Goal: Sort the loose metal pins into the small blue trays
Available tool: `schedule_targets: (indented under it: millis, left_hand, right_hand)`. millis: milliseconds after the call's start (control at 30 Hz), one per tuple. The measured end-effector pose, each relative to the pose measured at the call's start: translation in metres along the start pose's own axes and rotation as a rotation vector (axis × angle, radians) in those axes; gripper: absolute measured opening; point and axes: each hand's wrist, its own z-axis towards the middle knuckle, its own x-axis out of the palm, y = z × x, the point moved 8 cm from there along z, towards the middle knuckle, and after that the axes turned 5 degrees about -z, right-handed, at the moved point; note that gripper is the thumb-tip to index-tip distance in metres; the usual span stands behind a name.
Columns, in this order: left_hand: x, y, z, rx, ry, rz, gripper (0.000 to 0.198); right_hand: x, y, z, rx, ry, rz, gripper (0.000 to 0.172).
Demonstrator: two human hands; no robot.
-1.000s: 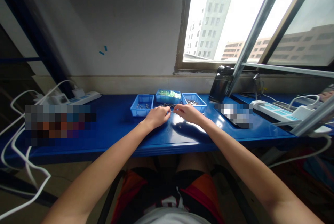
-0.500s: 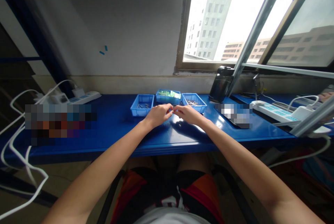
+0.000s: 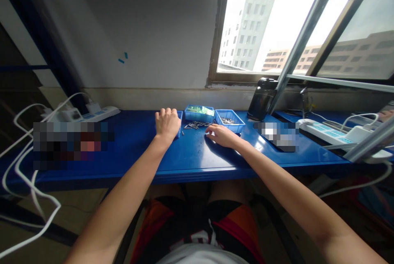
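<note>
My left hand (image 3: 168,124) is over the left blue bin (image 3: 179,129) and covers most of it. Its back faces me and the fingers bend down out of sight, so what they hold is hidden. Just in front of the loose metal pins (image 3: 195,125), my right hand (image 3: 222,135) rests low over the table. Its fingers are loosely curved and slightly apart, with nothing visible in them. To its upper right, the right blue bin (image 3: 237,126) contains many small metal pieces (image 3: 227,120). A single small metal piece (image 3: 182,133) lies beside the left bin.
Behind the pins stands a blue bin (image 3: 190,116) with a green-and-clear plastic packet (image 3: 201,110). A black bottle (image 3: 261,99) is at the back right, near a slanted metal pole (image 3: 303,30). Power strips (image 3: 331,130) and white cables (image 3: 18,165) lie at the sides of the blue table (image 3: 129,149).
My hands were together at the middle, fingertips meeting. Since then my left hand has moved left over the left bin, uncovering the loose pins; my right hand has stayed nearly in place, its fingers loosened.
</note>
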Motion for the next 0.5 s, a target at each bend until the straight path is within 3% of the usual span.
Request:
schedule_targets:
  millis: [133,267,333,500]
  left_hand:
    - [0.000,-0.010,-0.002,0.072,0.008,-0.003,0.024]
    - [0.012,-0.057,-0.018,0.428,0.147,-0.082,0.026]
    - [0.025,-0.072,-0.028,0.521,0.262,-0.115,0.026]
    - [0.048,-0.074,-0.038,0.480,0.344,-0.087,0.027]
  right_hand:
    - [0.001,0.000,0.000,0.013,0.013,-0.003,0.022]
    - [0.001,-0.001,0.001,0.025,0.001,-0.020,0.024]
    - [0.001,-0.003,0.001,0.034,-0.001,-0.024,0.025]
    - [0.002,-0.006,0.001,0.052,0.014,-0.023,0.025]
